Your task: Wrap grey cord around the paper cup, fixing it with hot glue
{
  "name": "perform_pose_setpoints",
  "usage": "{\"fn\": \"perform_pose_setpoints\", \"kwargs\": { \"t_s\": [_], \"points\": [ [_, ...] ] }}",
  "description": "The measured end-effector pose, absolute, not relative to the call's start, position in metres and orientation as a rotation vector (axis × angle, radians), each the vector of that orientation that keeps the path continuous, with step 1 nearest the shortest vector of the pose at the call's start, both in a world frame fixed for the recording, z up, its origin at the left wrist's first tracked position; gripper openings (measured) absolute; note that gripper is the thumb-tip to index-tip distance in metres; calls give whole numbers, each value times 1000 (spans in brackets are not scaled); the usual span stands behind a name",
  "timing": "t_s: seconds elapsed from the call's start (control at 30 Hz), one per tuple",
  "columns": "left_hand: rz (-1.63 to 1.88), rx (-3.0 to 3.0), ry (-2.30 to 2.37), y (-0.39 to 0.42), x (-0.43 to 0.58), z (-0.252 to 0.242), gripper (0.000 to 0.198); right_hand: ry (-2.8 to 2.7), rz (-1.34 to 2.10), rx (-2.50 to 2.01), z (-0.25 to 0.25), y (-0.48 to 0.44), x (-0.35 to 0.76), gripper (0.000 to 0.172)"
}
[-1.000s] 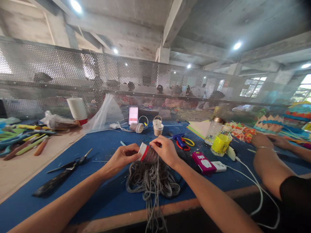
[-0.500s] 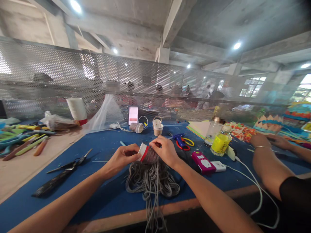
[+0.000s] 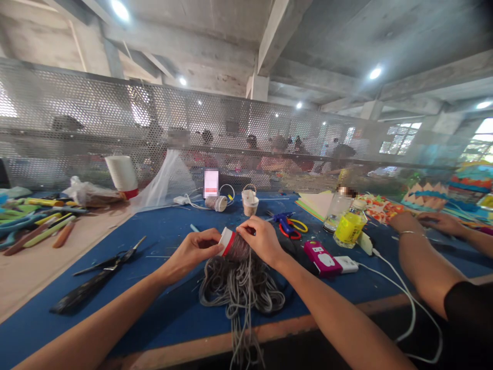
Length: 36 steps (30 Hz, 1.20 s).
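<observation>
A white paper cup (image 3: 227, 240) with a red band lies tilted on its side above the table, its body wrapped in grey-brown cord. My left hand (image 3: 198, 245) grips it by the rim end, thumb below and fingers above. At the cup's other end, my right hand (image 3: 262, 239) is closed in a pinch on the grey cord (image 3: 250, 277), a strand of which hangs straight down from the fingers. Below both hands a loose heap of the same cord (image 3: 265, 295) spreads on the blue table and trails over its front edge.
Black-handled scissors (image 3: 96, 277) lie left. Behind my hands are a cord-wrapped cup (image 3: 216, 203), a small bucket (image 3: 250, 201) and a phone (image 3: 211, 184). On the right are a blue glue gun (image 3: 284, 222), a magenta box (image 3: 321, 258), a yellow-labelled bottle (image 3: 350, 226) and a co-worker's arm (image 3: 423, 262).
My hands, the cup and the cord look almost the same. The co-worker's arm on the right has shifted slightly to the left.
</observation>
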State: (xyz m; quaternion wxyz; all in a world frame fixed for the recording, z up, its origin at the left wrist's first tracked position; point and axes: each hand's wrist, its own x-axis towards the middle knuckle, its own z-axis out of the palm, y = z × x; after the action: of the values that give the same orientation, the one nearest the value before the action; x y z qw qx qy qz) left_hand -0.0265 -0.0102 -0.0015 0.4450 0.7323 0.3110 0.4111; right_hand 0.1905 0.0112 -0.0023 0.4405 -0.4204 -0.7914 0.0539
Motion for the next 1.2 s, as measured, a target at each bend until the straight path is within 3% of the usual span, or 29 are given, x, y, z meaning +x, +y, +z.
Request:
{"fn": "perform_pose_setpoints", "kwargs": {
  "t_s": [0.43,0.73,1.0,1.2],
  "points": [
    [1009,1833,787,-10,-27,0,18,-1961,152,-1047,-2,11,190,16],
    [1082,1755,828,-14,-27,7,19,-1803,329,-966,7,9,199,41],
    [1154,1689,892,-9,-31,6,20,-1910,664,-1040,-1,11,198,45],
    [1183,1537,860,-4,-34,3,26,-1903,539,-949,2,5,195,43]
  ]
}}
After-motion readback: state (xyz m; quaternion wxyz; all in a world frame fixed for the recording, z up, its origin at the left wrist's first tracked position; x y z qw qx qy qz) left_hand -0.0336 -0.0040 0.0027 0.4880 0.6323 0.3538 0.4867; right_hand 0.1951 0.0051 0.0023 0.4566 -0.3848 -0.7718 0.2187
